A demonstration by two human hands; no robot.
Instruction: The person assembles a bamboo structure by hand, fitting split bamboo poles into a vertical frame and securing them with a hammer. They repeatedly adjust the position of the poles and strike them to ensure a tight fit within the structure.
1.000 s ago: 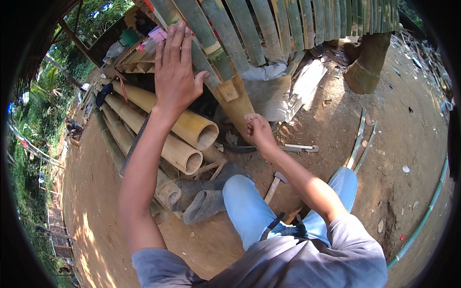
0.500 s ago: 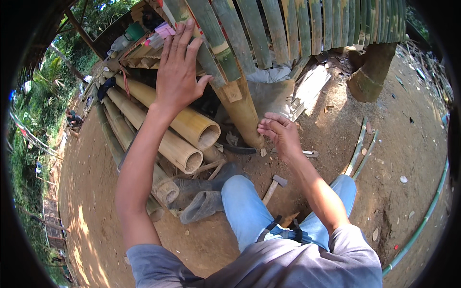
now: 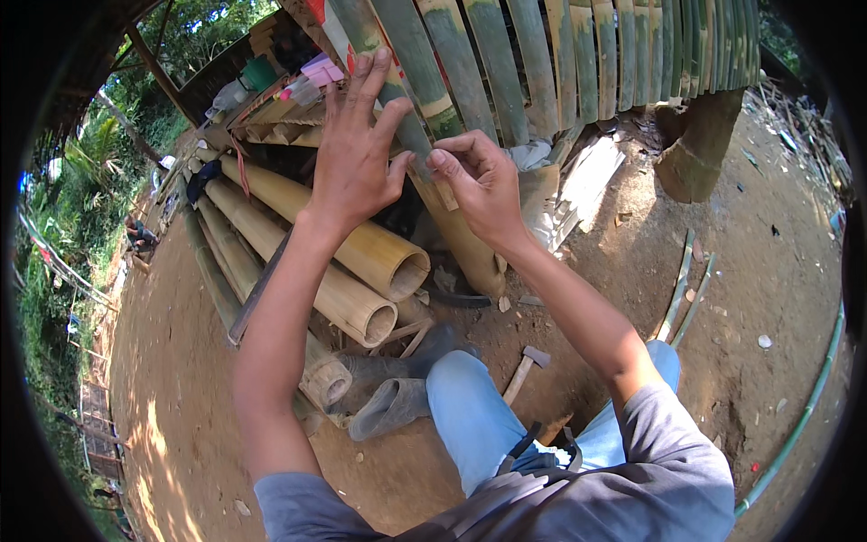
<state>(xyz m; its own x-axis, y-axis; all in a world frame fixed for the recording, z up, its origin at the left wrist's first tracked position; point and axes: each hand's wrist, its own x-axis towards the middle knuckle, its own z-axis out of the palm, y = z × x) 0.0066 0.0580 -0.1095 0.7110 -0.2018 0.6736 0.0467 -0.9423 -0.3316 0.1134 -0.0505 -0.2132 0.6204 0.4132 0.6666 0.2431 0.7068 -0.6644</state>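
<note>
My left hand is open, its fingers stretched along the end slat of a row of green split-bamboo slats. Beside it, at the lower end of the slats, my right hand is closed, thumb and forefinger pinched together. Whatever sits in that pinch, if anything, is too small or hidden to make out. Below both hands a thick bamboo post slants down to the ground. A small axe with a pale wooden handle lies on the soil in front of my knee.
Long bamboo poles are stacked at the left, their hollow ends towards me. Grey rubber boots lie below them. A dark curved blade rests by the post. Thin green strips and a bamboo stump are at the right.
My right hand has risen from beside the post's foot to the slats' lower end, close to my left hand. My left hand still lies on the slats, its fingers slightly more bent.
</note>
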